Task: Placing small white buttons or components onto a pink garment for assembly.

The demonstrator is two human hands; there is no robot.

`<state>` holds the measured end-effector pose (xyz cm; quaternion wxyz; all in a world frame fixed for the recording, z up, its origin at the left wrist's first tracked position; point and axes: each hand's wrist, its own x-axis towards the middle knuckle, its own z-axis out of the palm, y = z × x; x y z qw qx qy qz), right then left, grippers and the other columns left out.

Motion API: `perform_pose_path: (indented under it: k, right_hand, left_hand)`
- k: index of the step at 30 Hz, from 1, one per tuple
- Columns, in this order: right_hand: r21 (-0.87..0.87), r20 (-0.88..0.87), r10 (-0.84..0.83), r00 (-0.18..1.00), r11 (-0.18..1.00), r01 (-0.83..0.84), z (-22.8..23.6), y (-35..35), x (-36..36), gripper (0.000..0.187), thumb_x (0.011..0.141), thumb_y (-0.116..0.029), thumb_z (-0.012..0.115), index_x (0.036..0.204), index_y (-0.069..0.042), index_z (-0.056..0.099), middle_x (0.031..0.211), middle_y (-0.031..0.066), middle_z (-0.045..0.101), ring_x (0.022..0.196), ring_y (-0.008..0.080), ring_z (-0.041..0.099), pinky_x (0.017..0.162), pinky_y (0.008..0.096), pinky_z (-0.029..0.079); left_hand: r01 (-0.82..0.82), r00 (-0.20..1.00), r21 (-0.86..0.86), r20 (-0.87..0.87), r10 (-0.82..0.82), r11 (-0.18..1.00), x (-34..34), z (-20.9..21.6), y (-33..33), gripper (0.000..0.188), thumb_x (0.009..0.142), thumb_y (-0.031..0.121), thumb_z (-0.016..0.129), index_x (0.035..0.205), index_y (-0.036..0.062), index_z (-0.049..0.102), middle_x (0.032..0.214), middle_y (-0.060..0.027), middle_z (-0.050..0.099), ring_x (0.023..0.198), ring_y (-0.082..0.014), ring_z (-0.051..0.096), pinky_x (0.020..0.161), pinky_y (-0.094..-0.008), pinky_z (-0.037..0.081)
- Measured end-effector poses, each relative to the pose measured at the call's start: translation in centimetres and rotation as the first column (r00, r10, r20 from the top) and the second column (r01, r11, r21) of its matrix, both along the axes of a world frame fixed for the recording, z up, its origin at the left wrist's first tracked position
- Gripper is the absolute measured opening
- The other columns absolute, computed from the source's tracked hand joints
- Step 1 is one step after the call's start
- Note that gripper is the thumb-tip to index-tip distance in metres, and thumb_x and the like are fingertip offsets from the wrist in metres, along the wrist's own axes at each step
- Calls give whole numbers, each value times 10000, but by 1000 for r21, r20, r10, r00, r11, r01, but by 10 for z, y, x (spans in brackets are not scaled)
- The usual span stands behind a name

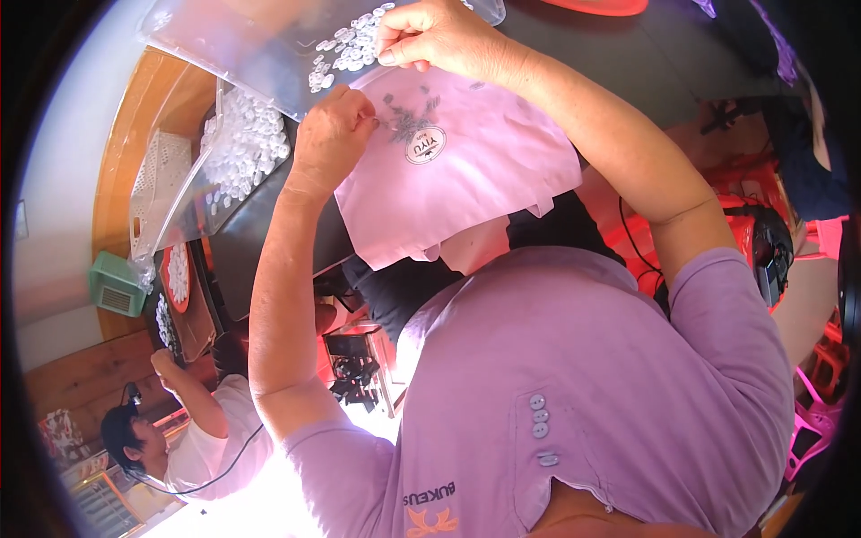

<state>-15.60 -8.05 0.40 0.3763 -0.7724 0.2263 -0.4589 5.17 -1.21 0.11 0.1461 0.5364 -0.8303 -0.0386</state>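
At your far left, a green basket [118, 285] sits beside a white perforated basket [160, 184], outside the counter's left edge. Just right of them is a red plate [185, 308] bearing white pieces, near a co-worker in a white top [238, 421]. Next, by the left edge of your dark counter [278, 255], a big heap of white pieces [247, 148] shows behind transparent plastic. A wide transparent tray [220, 72] spans the counter above it.

Your left hand [334, 134] is over the counter's near edge, its grip curled in, fingertips close together; you cannot tell from here whether they pinch a piece. Just beyond it, away from the near edge, your small white pieces [354, 45] lie spread in a loose pile by the tray. Pink cloth [475, 161] with a round white label drapes from the near edge across your lap. Your right hand [439, 36] is at the pile's right end, thumb and forefinger drawn together; whether that grip has a piece is hidden. Farther right, a red tray [599, 5] rests on the counter.
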Motion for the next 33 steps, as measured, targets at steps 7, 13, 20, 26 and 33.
perform_pose_path:
  k: [7, 13, 20, 26, 33]
  right_hand:
    - [-59, 5, -24, 1000, 998, 25, -5, -4, 0, 96, 738, -70, 663, 763, 16, 629, 679, 121, 634, 649, 164, 597, 604, 323, 452]
    - [-81, -19, -52, 998, 995, 50, -5, -3, 3, 104, 735, -74, 662, 772, 20, 637, 707, 135, 653, 666, 187, 623, 616, 327, 466]
    - [-66, -16, -59, 998, 996, 58, 0, -1, -1, 105, 737, -78, 665, 775, 18, 643, 734, 142, 660, 697, 206, 633, 637, 334, 475]
    - [39, -160, -51, 986, 998, 58, 8, 10, -5, 152, 800, -155, 691, 819, -8, 658, 721, 44, 650, 645, 117, 605, 581, 269, 482]
    - [312, -62, 21, 998, 950, 0, 4, 14, 1, 108, 858, -113, 633, 833, -8, 638, 699, 36, 612, 577, 88, 554, 514, 240, 450]
  left_hand:
    - [-13, 991, 126, -133, 30, 992, -1, 7, -1, 203, 764, 44, 697, 961, 28, 648, 843, -77, 630, 717, -172, 590, 679, -303, 474]
    - [-18, 990, 227, -131, 49, 974, 4, 12, -9, 160, 741, 73, 704, 873, 9, 643, 837, -84, 629, 756, -205, 594, 698, -318, 475]
    - [-38, 950, 321, -281, 134, 946, 5, 8, -15, 132, 710, 43, 716, 803, 0, 633, 685, -69, 601, 621, -149, 575, 578, -292, 460]
    - [16, 365, 407, -853, 373, 913, -22, 10, -1, 112, 744, -3, 731, 759, -18, 620, 663, -36, 583, 551, -106, 521, 490, -243, 410]
    - [94, 63, 360, -933, 355, 928, -44, -1, -3, 160, 764, -18, 731, 847, -44, 597, 722, -84, 612, 539, -141, 548, 460, -253, 403]
